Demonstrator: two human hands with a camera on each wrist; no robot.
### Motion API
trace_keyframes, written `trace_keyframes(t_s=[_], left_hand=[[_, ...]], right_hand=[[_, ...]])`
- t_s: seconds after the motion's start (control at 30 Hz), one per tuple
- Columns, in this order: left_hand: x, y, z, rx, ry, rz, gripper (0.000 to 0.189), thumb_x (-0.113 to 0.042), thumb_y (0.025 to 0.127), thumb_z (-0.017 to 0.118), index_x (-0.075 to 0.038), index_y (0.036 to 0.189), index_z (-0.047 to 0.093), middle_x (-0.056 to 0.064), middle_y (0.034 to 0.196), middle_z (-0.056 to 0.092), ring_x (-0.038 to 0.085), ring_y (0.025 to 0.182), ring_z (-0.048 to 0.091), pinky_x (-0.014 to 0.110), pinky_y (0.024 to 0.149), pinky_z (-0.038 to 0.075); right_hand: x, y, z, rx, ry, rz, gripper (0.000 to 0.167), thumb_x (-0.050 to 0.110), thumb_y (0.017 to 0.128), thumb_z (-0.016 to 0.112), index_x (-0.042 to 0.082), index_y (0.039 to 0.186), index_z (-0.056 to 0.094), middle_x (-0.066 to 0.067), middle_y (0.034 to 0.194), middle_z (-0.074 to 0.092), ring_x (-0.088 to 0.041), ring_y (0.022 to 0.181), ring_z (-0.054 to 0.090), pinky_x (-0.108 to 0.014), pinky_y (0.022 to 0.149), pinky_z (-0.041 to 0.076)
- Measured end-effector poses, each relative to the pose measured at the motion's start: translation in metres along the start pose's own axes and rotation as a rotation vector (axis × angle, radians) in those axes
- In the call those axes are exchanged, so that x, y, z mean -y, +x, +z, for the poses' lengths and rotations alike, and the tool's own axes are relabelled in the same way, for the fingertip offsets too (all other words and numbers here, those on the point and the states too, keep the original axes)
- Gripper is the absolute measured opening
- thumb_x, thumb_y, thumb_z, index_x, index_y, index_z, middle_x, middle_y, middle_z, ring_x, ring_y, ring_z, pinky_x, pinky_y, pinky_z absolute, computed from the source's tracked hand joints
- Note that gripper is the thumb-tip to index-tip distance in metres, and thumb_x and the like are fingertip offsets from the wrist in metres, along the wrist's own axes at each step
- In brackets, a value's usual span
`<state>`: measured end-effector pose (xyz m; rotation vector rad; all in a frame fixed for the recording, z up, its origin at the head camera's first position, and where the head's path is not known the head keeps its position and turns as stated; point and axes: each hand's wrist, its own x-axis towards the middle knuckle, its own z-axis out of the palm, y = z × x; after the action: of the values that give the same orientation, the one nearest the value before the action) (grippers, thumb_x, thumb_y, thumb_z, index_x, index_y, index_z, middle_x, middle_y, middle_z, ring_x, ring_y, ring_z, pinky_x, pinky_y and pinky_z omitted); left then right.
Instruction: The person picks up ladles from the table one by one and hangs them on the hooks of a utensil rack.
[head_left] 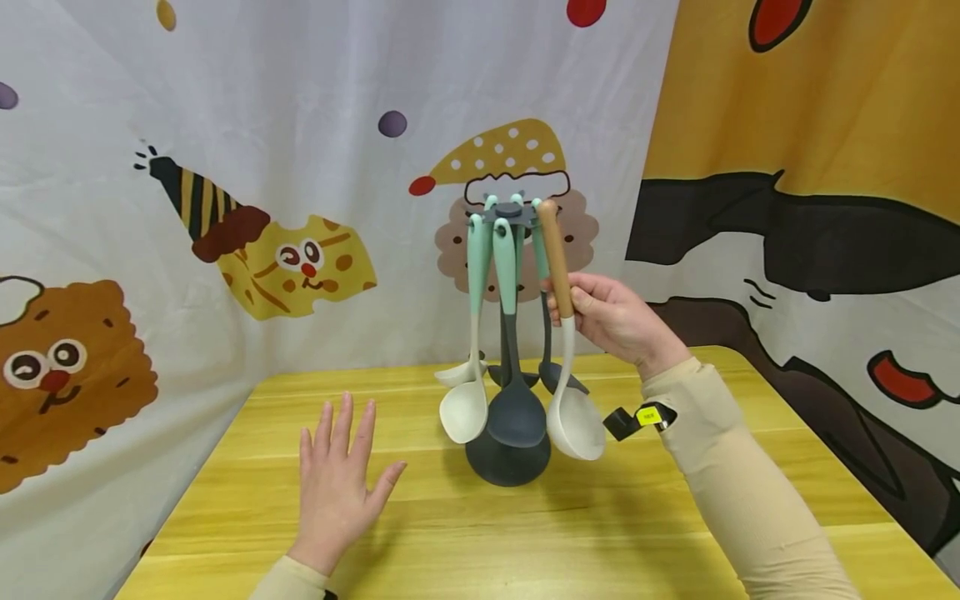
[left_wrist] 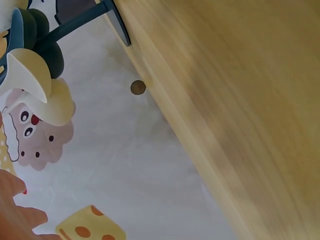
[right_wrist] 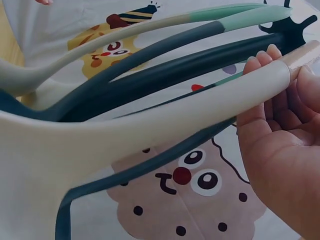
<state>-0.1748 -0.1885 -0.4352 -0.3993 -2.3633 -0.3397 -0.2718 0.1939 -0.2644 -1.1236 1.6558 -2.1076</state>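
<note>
My right hand (head_left: 618, 321) pinches a white ladle (head_left: 576, 425) by the lower part of its wooden handle. The ladle hangs upright, bowl down, at the right side of a dark utensil stand (head_left: 508, 471); its handle top is right by the stand's hooked top. In the right wrist view, thumb and fingers close round the ladle (right_wrist: 200, 112) where white meets wood. From the stand hang several mint-handled utensils, among them a white spoon (head_left: 463, 412) and a dark spoon (head_left: 517, 412) in front. My left hand (head_left: 337, 483) is spread over the table, left of the stand, holding nothing.
The yellow wood-grain table (head_left: 247, 517) carries the stand near its middle. Behind it hangs a printed cloth (head_left: 315, 100) with cartoon figures. More mint-handled utensils hang at the back of the stand, such as a white one (head_left: 456, 375) at left.
</note>
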Motion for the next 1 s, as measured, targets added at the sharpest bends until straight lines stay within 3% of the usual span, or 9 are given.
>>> trace_keyframes(t_s=[0.13,0.23,0.33,0.47,0.6,0.87,1.0], left_hand=[[-0.001,0.001,0.001,0.01,-0.006,-0.005,0.084,-0.071,0.095,0.034,-0.011,0.154,0.035,0.021,0.16,0.024,0.047,0.144,0.018,0.07,0.11,0.009],[-0.001,0.002,0.003,0.02,-0.008,-0.009,0.084,-0.071,0.095,0.035,-0.011,0.154,0.035,0.022,0.159,0.024,0.046,0.146,0.015,0.069,0.111,0.008],[-0.002,0.002,0.004,0.027,-0.008,-0.012,0.083,-0.07,0.095,0.037,-0.01,0.154,0.036,0.022,0.159,0.024,0.045,0.146,0.014,0.068,0.112,0.007],[-0.001,0.003,0.006,0.034,-0.012,-0.018,0.084,-0.069,0.095,0.039,-0.01,0.153,0.036,0.02,0.16,0.022,0.045,0.146,0.014,0.068,0.112,0.007],[-0.001,0.004,0.006,0.039,-0.019,-0.026,0.083,-0.068,0.094,0.043,-0.01,0.154,0.035,0.02,0.16,0.021,0.046,0.145,0.016,0.068,0.112,0.007],[-0.003,0.005,0.007,0.029,-0.027,-0.017,0.084,-0.069,0.094,0.042,-0.01,0.154,0.036,0.021,0.159,0.024,0.047,0.144,0.019,0.072,0.109,0.011],[-0.004,0.006,0.006,0.022,-0.035,-0.015,0.085,-0.07,0.094,0.042,-0.01,0.153,0.037,0.022,0.158,0.026,0.046,0.144,0.019,0.072,0.109,0.011]], right_hand=[[0.0,-0.002,0.0,-0.029,-0.012,0.0,0.03,0.018,0.104,0.047,0.008,0.128,0.061,-0.008,0.109,0.062,-0.018,0.098,0.06,-0.027,0.089,0.051],[0.0,-0.006,0.001,-0.061,-0.091,-0.013,0.038,0.022,0.104,0.049,0.001,0.135,0.056,-0.009,0.118,0.063,-0.018,0.108,0.061,-0.03,0.096,0.05],[0.001,-0.011,0.004,-0.112,-0.29,-0.024,0.045,0.024,0.105,0.048,-0.004,0.14,0.05,-0.009,0.126,0.063,-0.018,0.116,0.06,-0.032,0.104,0.044],[0.002,-0.024,0.009,-0.2,-0.566,-0.027,0.04,0.017,0.106,0.047,0.0,0.143,0.05,-0.013,0.133,0.061,-0.019,0.121,0.056,-0.033,0.106,0.038],[-0.003,-0.038,0.016,-0.283,-0.689,-0.028,0.041,0.015,0.105,0.049,0.003,0.144,0.048,-0.016,0.137,0.056,-0.025,0.126,0.052,-0.032,0.105,0.039],[-0.02,-0.059,0.023,-0.304,-0.832,-0.088,0.055,0.027,0.102,0.057,0.011,0.152,0.041,-0.011,0.154,0.039,-0.033,0.143,0.03,-0.063,0.112,0.022],[-0.03,-0.069,0.024,-0.314,-0.941,-0.124,0.059,0.034,0.1,0.06,0.017,0.153,0.039,-0.004,0.159,0.032,-0.029,0.146,0.025,-0.069,0.109,0.021]])
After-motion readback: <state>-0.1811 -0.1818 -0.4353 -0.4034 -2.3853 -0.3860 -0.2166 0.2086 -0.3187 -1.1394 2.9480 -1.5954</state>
